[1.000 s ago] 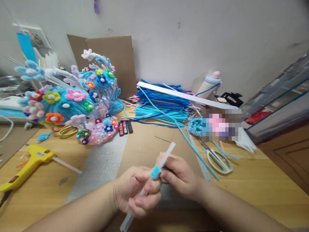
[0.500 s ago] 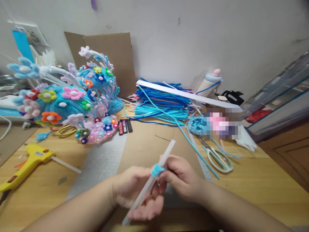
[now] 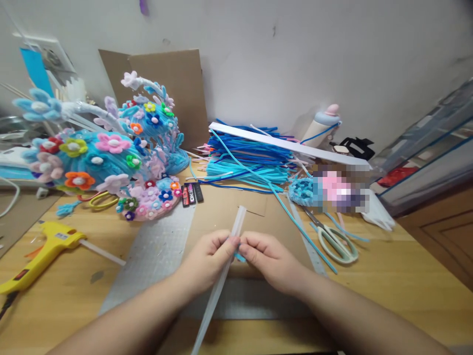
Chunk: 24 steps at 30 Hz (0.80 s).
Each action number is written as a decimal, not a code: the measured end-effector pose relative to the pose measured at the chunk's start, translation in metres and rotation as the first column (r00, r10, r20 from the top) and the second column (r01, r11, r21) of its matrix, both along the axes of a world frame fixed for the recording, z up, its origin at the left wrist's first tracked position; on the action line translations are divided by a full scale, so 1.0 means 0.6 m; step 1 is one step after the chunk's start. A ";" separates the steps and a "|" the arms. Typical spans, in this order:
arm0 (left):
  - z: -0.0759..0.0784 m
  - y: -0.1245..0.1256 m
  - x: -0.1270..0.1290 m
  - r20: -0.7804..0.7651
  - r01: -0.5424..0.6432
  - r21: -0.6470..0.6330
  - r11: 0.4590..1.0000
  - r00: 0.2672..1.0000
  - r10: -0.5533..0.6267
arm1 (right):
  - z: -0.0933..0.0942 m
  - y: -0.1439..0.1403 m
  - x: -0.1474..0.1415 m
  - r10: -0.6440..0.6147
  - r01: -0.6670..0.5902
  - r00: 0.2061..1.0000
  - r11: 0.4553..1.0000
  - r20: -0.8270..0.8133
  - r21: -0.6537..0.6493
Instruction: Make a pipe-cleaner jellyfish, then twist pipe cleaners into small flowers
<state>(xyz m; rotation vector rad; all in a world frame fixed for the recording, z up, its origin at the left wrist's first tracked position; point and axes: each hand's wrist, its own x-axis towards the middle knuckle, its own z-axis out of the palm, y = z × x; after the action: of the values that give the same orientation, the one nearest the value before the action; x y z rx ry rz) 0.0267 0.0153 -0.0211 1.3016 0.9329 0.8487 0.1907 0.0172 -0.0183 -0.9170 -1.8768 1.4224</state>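
From my end, the nearest thing is the left hand [image 3: 209,257], its thumb and fingers clamped on a translucent glue stick [image 3: 218,292] that slants up and away over the table. The right hand [image 3: 271,259] is just beside it, fingertips pinched together on a small light-blue chenille piece [image 3: 240,258] against the stick. I judge this piece to be mid-shaping; the fingers cover most of it, so I can't tell how much remains.

Below lie a cardboard sheet [image 3: 218,212] and a gridded cutting mat [image 3: 148,256]. I see nothing blocking the hands there. Left, a yellow glue gun [image 3: 44,254] rests on its side; right, one blue chenille stem [image 3: 314,242] stretches near the scissors [image 3: 322,228], both clear of the fingers.

Farther back, the flower-covered blue domes [image 3: 88,162] look largely made up, while a stack of chenille stems [image 3: 247,170] lies loose under a white strip [image 3: 288,145]. Behind stand a cardboard panel [image 3: 166,88] and a leaning bottle [image 3: 316,130].
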 end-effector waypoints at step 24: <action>-0.024 -0.007 0.013 0.155 -0.042 -0.237 0.971 0.985 0.080 | -0.005 0.000 0.007 -0.276 -0.088 0.903 0.631 0.329 0.771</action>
<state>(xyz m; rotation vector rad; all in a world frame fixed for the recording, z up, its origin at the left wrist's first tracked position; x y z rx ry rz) 0.0343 0.0111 -0.0355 0.9903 0.9163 0.8527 0.1947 0.0174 -0.0215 -0.8719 -2.3899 0.2102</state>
